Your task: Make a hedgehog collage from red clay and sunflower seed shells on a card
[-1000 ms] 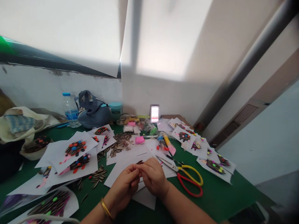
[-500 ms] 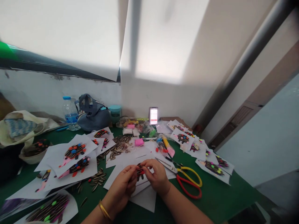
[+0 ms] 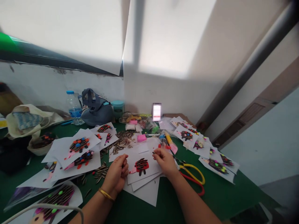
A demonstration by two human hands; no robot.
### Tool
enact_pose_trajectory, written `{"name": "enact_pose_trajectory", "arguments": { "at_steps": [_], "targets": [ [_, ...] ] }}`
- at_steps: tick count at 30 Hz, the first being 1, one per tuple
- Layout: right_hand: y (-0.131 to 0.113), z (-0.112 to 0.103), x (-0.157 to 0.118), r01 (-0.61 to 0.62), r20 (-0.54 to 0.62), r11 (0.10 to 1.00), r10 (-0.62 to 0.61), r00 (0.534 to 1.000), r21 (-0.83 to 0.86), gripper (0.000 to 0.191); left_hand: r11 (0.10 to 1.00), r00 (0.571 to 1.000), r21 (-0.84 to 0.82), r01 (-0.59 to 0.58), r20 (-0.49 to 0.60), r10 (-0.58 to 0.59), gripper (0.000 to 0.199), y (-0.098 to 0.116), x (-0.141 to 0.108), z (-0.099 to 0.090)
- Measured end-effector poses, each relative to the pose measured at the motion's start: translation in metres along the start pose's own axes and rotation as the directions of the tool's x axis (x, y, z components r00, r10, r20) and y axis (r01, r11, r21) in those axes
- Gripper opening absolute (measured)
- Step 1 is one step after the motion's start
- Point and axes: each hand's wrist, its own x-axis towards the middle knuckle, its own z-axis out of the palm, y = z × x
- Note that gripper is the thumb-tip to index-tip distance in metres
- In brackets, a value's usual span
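One head-worn camera looks forward and down from close by, across the green table (image 3: 224, 199) toward the wall (image 3: 42, 82).

The bare right hand (image 3: 166, 163) pinches a small dark piece (image 3: 153, 152). The bare left hand (image 3: 117, 172) sits opposite, fingers curled. Between them, a red, seed-covered, hedgehog-shaped figure (image 3: 141, 164) lies on a rectangular white paper sheet (image 3: 153, 169).

Sunlight (image 3: 173, 34) brightens a white sheet (image 3: 177, 67) — scuffed wall (image 3: 99, 81) at left — beyond the far edge of a green table (image 3: 221, 199).
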Motion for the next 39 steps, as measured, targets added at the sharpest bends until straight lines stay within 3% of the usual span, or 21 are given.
{"name": "enact_pose_trajectory", "arguments": {
  "at_steps": [5,11,16,25,39],
  "targets": [
    [-0.013,0.004,-0.005,0.15,0.165,0.962,-0.114,0.98,-0.227,0.011,1.0,1.0,0.018,0.002,-0.001,-0.002,0.025,0.0,-0.001,0.001],
    [-0.025,0.004,-0.011,0.132,0.258,0.954,-0.061,0.964,-0.268,0.018,0.999,1.0,0.041,0.01,0.025,-0.011,0.025,-0.003,0.0,-0.001],
    [-0.028,0.007,-0.013,0.27,0.333,0.909,-0.159,0.929,-0.318,0.022,0.999,0.999,0.049,-0.005,0.043,0.003,0.026,-0.005,0.002,-0.002],
    [-0.024,0.015,-0.015,0.33,0.391,0.859,-0.169,0.905,-0.391,0.017,0.999,1.0,0.048,0.016,0.024,-0.017,0.023,-0.005,0.002,-0.001],
    [-0.024,0.025,-0.016,0.354,0.391,0.81,-0.171,0.905,-0.467,0.016,0.999,1.0,0.054,0.0,0.028,-0.002,0.02,-0.006,0.003,-0.002]
  ]
}}
